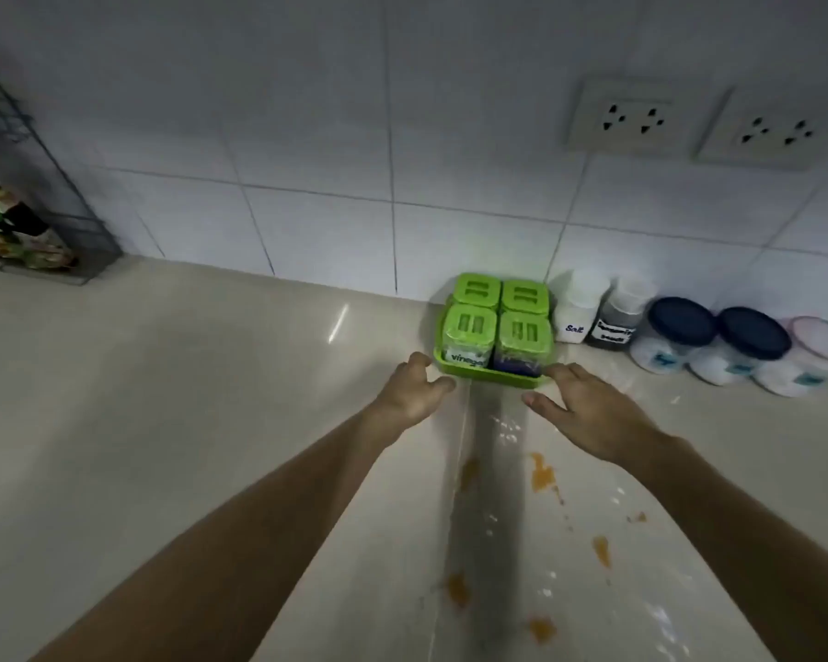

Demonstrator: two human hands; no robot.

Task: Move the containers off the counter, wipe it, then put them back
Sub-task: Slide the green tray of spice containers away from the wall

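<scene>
Up against the tiled wall (307, 217), near the back of the bench (163, 398), you've got a green tray (493, 375) holding four square containers with green lids (495, 310), packed two by two; the front-left one reads "vinegar" and the label on the front-right one is too blurry to read. Your left hand (414, 391) is at the tray's front-left corner, fingers curled and the thumb up by the rim, right at the edge, but you can't really tell if it's actually gripping yet. Your right hand (589, 413) is loose and spread, fingertips just touching or almost touching the tray's front-right corner, with nothing in it. Just to the right of the tray there's a row of other containers along the wall: a white bottle labelled "Salt" (579, 308), a bottle with dark contents (617, 317) whose label is blurry, two tubs with dark blue lids (718, 336), and a tub with a pale pinkish lid (818, 341) at the far right. On the bench closer to you, orange splotches (541, 475) are scattered around the seam that runs down the middle, along with some small wet-looking shiny spots. Way off to the left, a wire rack (34, 217) with some packets in it sits against the wall, and two outlets (689, 121) are up on the tiles at the right.
</scene>
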